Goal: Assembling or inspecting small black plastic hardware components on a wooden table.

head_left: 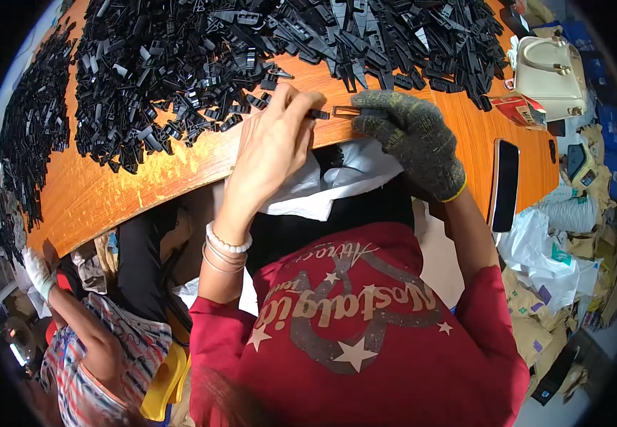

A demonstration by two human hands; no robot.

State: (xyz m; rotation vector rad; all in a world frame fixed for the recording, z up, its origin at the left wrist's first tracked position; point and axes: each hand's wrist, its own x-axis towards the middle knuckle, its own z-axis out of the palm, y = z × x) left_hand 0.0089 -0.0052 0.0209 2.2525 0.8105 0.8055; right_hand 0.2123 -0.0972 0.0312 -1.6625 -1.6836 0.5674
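My left hand (274,135), bare and with a white bead bracelet at the wrist, pinches a small black plastic piece (319,114) above the table's near edge. Facing it, my right hand (416,139) wears a dark grey knit glove with a yellow cuff. Its thumb and fingers are closed on a black plastic frame piece (344,112), whose open rectangular end points at the left hand. A narrow gap shows between the two pieces. Just beyond the left hand spreads a heap of small black plastic parts (144,85). Longer pointed black parts (372,39) are piled farther back.
The orange wooden table (162,178) carries another black pile (34,114) at far left. At its right lie a phone (505,185), a red packet (518,112) and a cream handbag (550,75). White cloth (308,196) covers my lap. A co-worker's white-gloved hand (39,274) is at left.
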